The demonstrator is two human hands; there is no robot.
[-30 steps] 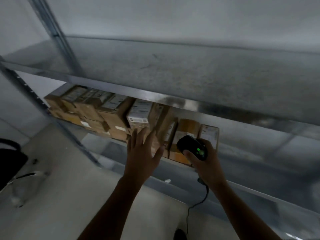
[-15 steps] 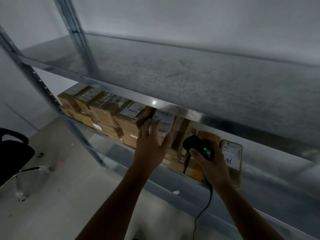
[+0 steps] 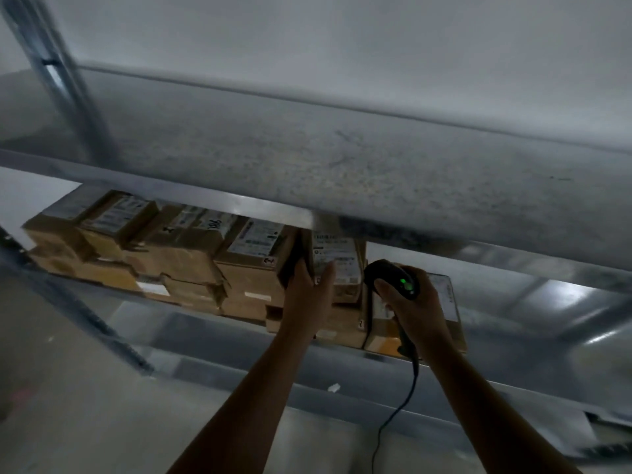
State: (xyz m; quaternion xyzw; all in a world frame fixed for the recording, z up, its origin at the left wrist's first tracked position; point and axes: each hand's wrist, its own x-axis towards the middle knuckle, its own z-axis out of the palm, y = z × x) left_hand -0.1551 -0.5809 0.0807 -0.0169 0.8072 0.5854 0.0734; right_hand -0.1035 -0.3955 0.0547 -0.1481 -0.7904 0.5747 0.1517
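Gripping labelled box with left hand, thumb across label; standing on shelf, right end of carton row. Clutching black scanner in right hand, just right of box.

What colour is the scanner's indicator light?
Green, glowing on the black scanner; seen in the head view.

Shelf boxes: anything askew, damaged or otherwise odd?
One labelled box, gripped by the left hand, stands tipped out of line with the stacked row. A small white scrap lies loose lower down. No damage visible; the picture is blurred.
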